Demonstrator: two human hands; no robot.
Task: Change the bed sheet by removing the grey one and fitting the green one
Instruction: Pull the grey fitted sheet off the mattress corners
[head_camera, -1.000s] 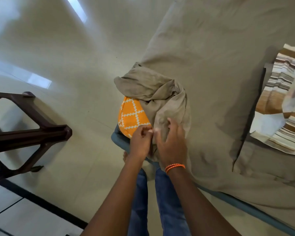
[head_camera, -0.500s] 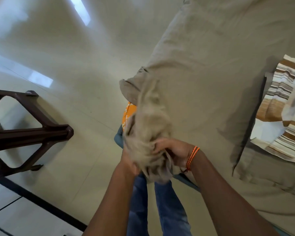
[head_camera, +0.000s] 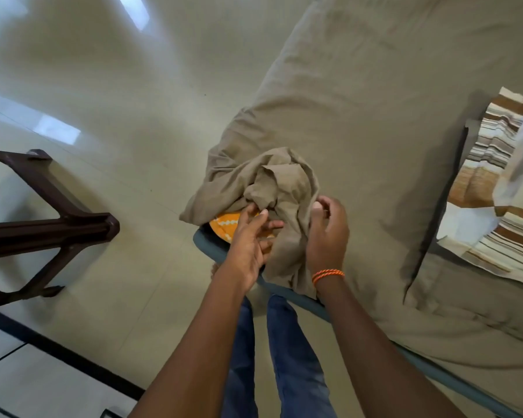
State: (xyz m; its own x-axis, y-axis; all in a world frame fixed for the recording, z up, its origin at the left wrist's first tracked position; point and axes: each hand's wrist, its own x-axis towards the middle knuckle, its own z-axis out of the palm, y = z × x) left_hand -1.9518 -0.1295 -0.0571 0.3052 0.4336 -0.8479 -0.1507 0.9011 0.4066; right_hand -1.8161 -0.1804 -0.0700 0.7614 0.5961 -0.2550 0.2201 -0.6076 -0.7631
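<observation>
The grey sheet (head_camera: 375,95) covers the bed. Its near corner (head_camera: 269,188) is pulled off and lies bunched on top, baring the orange patterned mattress corner (head_camera: 224,224) above the blue bed frame (head_camera: 206,245). My left hand (head_camera: 248,239) reaches to the bunch with straight fingers, touching the fabric beside the orange corner. My right hand (head_camera: 326,233), with an orange thread band at the wrist, hovers at the right side of the bunch, fingers loosely curled, gripping nothing that I can see. No green sheet is in view.
A dark brown wooden frame (head_camera: 52,224) stands on the pale tiled floor (head_camera: 118,131) at the left. A brown and white striped cloth (head_camera: 495,188) lies on the bed at the right, beside a grey pillow (head_camera: 453,297). My legs in blue jeans stand against the bed corner.
Both hands gripped the loosened grey corner, lifted it in a bunch and dropped it onto the bed. They have now let go, and the bunch covers more of the orange corner.
</observation>
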